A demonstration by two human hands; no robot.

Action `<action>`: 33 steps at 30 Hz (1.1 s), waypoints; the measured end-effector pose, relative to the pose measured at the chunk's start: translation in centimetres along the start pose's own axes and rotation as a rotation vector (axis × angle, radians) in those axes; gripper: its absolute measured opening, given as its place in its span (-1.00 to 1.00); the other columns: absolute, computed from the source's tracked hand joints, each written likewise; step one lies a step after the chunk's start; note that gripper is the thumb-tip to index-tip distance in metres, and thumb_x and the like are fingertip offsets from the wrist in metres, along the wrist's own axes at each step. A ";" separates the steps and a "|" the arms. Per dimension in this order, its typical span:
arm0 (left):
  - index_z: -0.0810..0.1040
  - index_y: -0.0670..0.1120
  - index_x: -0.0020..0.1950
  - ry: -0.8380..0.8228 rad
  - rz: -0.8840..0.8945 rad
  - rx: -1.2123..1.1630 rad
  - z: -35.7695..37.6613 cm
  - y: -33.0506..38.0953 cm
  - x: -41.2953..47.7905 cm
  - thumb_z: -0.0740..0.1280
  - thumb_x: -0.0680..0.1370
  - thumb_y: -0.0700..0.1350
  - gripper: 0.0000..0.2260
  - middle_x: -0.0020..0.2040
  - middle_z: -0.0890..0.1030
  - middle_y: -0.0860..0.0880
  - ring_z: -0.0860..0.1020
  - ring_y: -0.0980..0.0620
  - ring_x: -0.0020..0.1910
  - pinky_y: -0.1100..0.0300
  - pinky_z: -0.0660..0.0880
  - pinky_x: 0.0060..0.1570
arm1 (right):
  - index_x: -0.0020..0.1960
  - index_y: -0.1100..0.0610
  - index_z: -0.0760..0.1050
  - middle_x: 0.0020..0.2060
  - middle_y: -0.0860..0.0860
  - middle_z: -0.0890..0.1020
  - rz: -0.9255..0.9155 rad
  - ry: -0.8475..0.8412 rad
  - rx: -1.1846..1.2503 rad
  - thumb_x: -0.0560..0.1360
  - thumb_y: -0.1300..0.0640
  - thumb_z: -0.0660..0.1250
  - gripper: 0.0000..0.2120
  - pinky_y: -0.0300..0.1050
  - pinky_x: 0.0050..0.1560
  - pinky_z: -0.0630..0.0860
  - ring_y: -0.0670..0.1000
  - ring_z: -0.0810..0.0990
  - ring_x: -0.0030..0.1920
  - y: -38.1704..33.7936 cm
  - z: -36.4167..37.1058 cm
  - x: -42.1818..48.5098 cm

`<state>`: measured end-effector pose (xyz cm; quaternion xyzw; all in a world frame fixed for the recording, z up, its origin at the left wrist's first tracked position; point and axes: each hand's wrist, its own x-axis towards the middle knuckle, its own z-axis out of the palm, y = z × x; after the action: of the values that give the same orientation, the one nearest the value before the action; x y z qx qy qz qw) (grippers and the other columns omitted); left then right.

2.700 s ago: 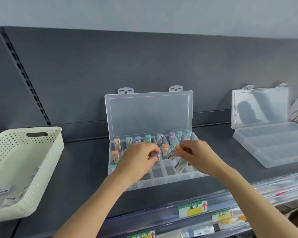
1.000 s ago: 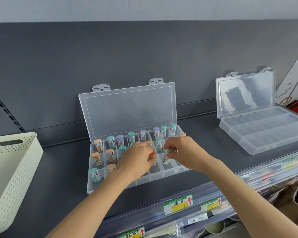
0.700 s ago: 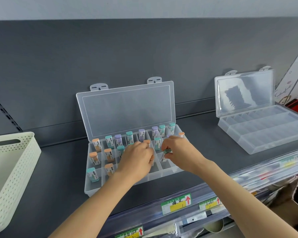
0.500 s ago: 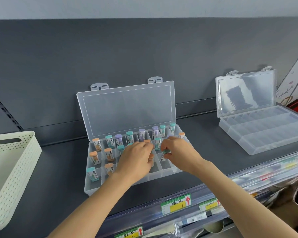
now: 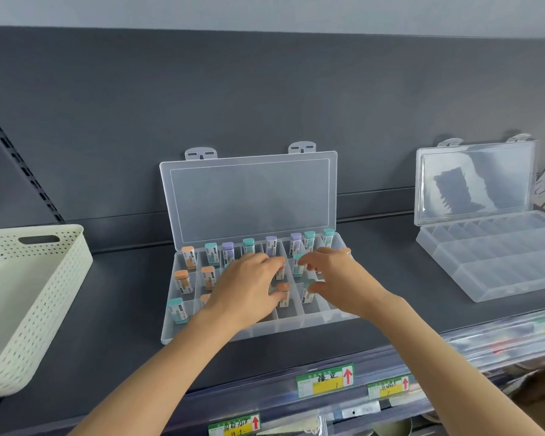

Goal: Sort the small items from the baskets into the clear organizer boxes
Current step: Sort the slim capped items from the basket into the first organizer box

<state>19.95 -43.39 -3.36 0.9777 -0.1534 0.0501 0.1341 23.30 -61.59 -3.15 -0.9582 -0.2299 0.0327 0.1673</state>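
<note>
The clear organizer box [image 5: 296,324] lies with its lid up on the grey shelf. Several small capped tubes with orange, green and purple caps stand in its compartments. My left hand [image 5: 249,286] hovers over the middle compartments with relaxed fingers, its thumb beside an upright orange-capped tube [image 5: 283,294]. My right hand [image 5: 339,278] is spread just to the right, with an upright green-capped tube [image 5: 307,293] standing free in front of its thumb. Neither hand holds anything. The cream perforated basket [image 5: 44,291] sits at the left; its contents are mostly out of view.
A second clear organizer box [image 5: 497,269] stands with its lid up at the right and holds nothing. The dark back panel rises right behind both boxes. Price labels [image 5: 324,379] line the shelf's front rail, with more goods on the shelf below.
My right hand has set down the green-capped tube it pinched and spread its fingers. The left hand has let go of an orange-capped tube, which now stands in the front row.
</note>
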 end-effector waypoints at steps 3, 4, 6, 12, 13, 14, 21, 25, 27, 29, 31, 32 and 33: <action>0.36 0.07 0.41 0.018 -0.029 -0.022 -0.9 -0.2 -0.3 0.29 0.53 0.16 -0.52 0.36 0.43 0.09 0.41 0.04 0.32 0.12 0.38 0.28 | 0.32 0.04 0.44 0.19 0.00 0.55 0.003 0.055 0.051 0.46 0.15 0.42 -0.56 -0.12 0.12 0.52 0.01 0.55 0.12 -0.7 -1.4 0.0; 0.36 0.07 0.41 0.026 -0.041 -0.020 -1.2 -0.4 -0.5 0.29 0.52 0.15 -0.52 0.37 0.42 0.09 0.40 0.05 0.33 0.13 0.37 0.29 | 0.33 0.03 0.44 0.20 0.00 0.55 0.001 0.076 0.056 0.47 0.13 0.41 -0.57 -0.09 0.13 0.53 0.02 0.56 0.12 -1.0 -1.7 0.0; 0.34 0.06 0.42 0.051 -0.067 -0.006 -2.1 -1.1 -1.1 0.30 0.53 0.11 -0.53 0.39 0.39 0.09 0.36 0.06 0.35 0.16 0.34 0.29 | 0.35 0.02 0.42 0.22 -0.01 0.54 -0.020 0.098 0.072 0.50 0.07 0.38 -0.56 -0.08 0.14 0.53 0.03 0.56 0.13 -1.9 -2.0 0.3; 0.32 0.07 0.44 0.133 -0.152 0.037 -4.9 -4.6 -3.9 0.30 0.53 0.10 -0.51 0.34 0.42 0.12 0.40 0.11 0.29 0.23 0.32 0.25 | 0.42 0.05 0.35 0.29 0.00 0.50 -0.141 0.074 0.093 0.52 0.00 0.33 -0.51 -0.17 0.14 0.41 0.03 0.49 0.21 -5.9 -0.9 2.0; 0.32 0.07 0.43 0.142 -0.164 0.048 -5.4 -5.2 -4.4 0.30 0.53 0.10 -0.52 0.33 0.43 0.12 0.40 0.11 0.28 0.24 0.33 0.24 | 0.42 0.06 0.34 0.29 0.00 0.50 -0.155 0.072 0.091 0.53 0.00 0.33 -0.51 -0.17 0.14 0.41 0.03 0.50 0.21 -6.6 -0.6 2.2; 0.33 0.06 0.43 0.150 -0.174 0.060 -5.9 -5.9 -5.0 0.30 0.53 0.10 -0.52 0.34 0.42 0.11 0.40 0.10 0.28 0.24 0.32 0.25 | 0.42 0.06 0.34 0.29 0.00 0.50 -0.172 0.070 0.093 0.53 0.00 0.32 -0.51 -0.17 0.15 0.42 0.03 0.50 0.21 -7.4 -0.4 2.4; 0.32 0.04 0.44 0.190 -0.231 0.085 -8.9 -11.7 -9.5 0.28 0.52 0.16 -0.49 0.37 0.39 0.12 0.35 0.12 0.33 0.24 0.30 0.27 | 0.43 -0.05 0.31 0.35 -0.09 0.44 -0.259 0.047 0.117 0.53 -0.06 0.30 -0.50 -0.18 0.21 0.42 -0.01 0.48 0.27 -14.2 1.2 3.9; 0.33 0.05 0.43 0.180 -0.262 0.065 -10.4 -16.0 -12.4 0.28 0.53 0.15 -0.51 0.37 0.37 0.15 0.33 0.16 0.34 0.29 0.27 0.26 | 0.42 -0.03 0.32 0.34 -0.07 0.44 -0.251 0.033 0.145 0.53 -0.08 0.29 -0.51 -0.22 0.19 0.40 -0.02 0.49 0.23 -18.7 2.6 5.4; 0.33 0.06 0.43 0.165 -0.277 0.056 -11.2 -18.4 -13.9 0.26 0.53 0.15 -0.51 0.38 0.34 0.16 0.30 0.17 0.35 0.29 0.26 0.25 | 0.42 0.01 0.33 0.34 -0.06 0.44 -0.271 0.036 0.146 0.52 -0.07 0.31 -0.50 -0.31 0.18 0.31 -0.04 0.46 0.26 -21.1 3.4 6.1; 0.31 0.07 0.44 0.155 -0.290 0.055 -12.0 -20.9 -15.4 0.25 0.54 0.15 -0.52 0.41 0.32 0.17 0.27 0.17 0.38 0.25 0.26 0.28 | 0.42 0.02 0.34 0.34 -0.08 0.44 -0.293 0.046 0.145 0.52 -0.06 0.32 -0.50 -0.39 0.13 0.26 -0.07 0.46 0.24 -23.4 4.1 6.7; 0.31 0.06 0.45 0.132 -0.313 0.047 -12.6 -23.7 -16.9 0.26 0.55 0.13 -0.51 0.43 0.31 0.15 0.27 0.15 0.39 0.21 0.27 0.32 | 0.42 0.02 0.34 0.35 -0.09 0.43 -0.307 0.049 0.147 0.52 -0.06 0.31 -0.50 -0.42 0.07 0.25 -0.09 0.47 0.21 -25.7 5.0 7.4; 0.31 0.06 0.45 0.112 -0.325 0.046 -12.8 -25.1 -17.7 0.26 0.55 0.12 -0.52 0.42 0.31 0.14 0.29 0.14 0.38 0.19 0.28 0.33 | 0.42 0.02 0.34 0.35 -0.10 0.43 -0.311 0.049 0.149 0.52 -0.07 0.31 -0.50 -0.42 0.07 0.24 -0.09 0.46 0.23 -26.8 5.5 7.7; 0.32 0.05 0.44 0.086 -0.337 0.046 -13.0 -26.5 -18.4 0.27 0.55 0.12 -0.52 0.41 0.33 0.12 0.31 0.13 0.36 0.17 0.30 0.33 | 0.42 0.03 0.34 0.35 -0.10 0.42 -0.310 0.045 0.154 0.52 -0.06 0.31 -0.50 -0.42 0.08 0.25 -0.09 0.44 0.25 -27.9 6.0 7.9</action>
<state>10.09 -10.25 -0.01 0.9894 0.0197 0.0724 0.1245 17.57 -32.83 0.69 -0.8962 -0.3677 0.0028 0.2482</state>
